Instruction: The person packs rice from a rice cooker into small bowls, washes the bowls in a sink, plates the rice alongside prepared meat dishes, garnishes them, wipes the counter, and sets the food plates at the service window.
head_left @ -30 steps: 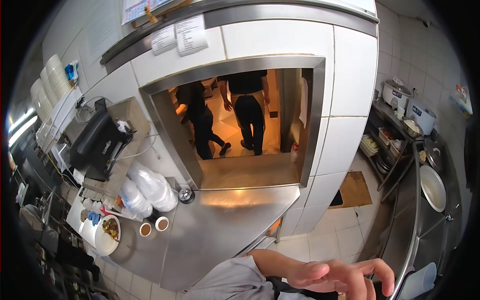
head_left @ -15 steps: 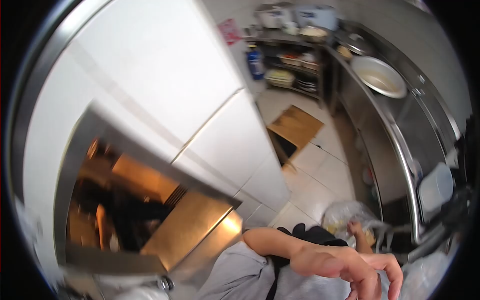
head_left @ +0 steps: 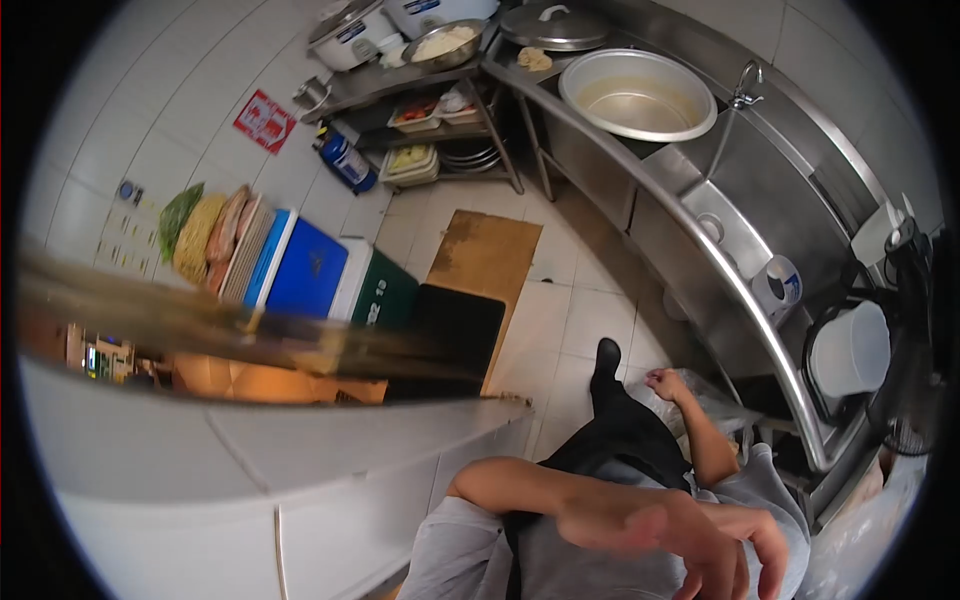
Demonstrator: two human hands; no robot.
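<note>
Large and close in front of me, my left hand (head_left: 680, 540) hangs with its fingers bent and apart, holding nothing. Its forearm crosses my grey shirt (head_left: 455, 550) and dark apron (head_left: 540, 555). Farther down on the right, my right hand (head_left: 668, 384) is small, with its fingers curled in and nothing visible in them. Beside that hand is a clear plastic bag (head_left: 700, 392), partly covered by my arm. A black boot (head_left: 606, 362) shows on the tiled floor (head_left: 590, 315).
Along the right runs a steel sink counter (head_left: 735, 275) with a large metal basin (head_left: 640, 100), a lid (head_left: 555, 25) and white tubs (head_left: 850, 348). A steel shelf (head_left: 400, 90) stands at the back. Coolers (head_left: 305, 270) and flattened cardboard (head_left: 480, 245) are left of the walkway; a tiled half-wall (head_left: 350, 470) is nearer.
My view has swung left and moved past the wall corner, bringing the coolers and more of the sink into sight. Both hands keep nearly the same poses.
</note>
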